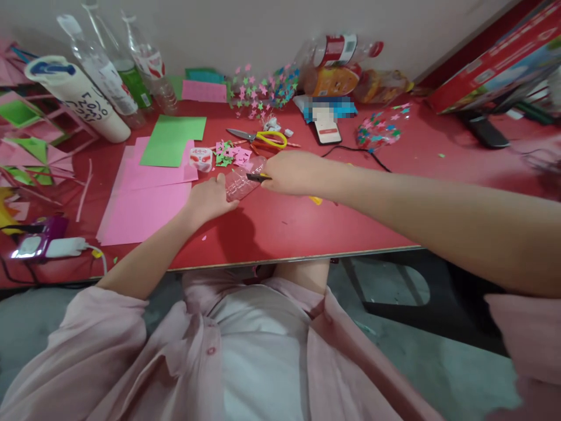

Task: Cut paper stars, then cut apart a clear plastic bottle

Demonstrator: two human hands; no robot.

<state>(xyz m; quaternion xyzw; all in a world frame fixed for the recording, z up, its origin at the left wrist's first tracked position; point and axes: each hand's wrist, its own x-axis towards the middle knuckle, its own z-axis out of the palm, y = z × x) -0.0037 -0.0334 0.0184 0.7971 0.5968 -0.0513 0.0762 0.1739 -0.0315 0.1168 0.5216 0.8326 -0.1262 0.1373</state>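
Table (333, 234): near edge bare.
Bottle (243, 182): flat (clear plastic), left hand (210, 200) clasping its end.
Right hand (291, 172): gripping cutter (255, 176) against it.

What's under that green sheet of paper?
Pink sheets: the green sheet overlaps them with its near half, while its far half seems to rest on the red table. Anything small beneath it is hidden.

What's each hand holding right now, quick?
Left hand: closed on a clear plastic piece.
Right hand: closed on a yellow-and-black cutter.
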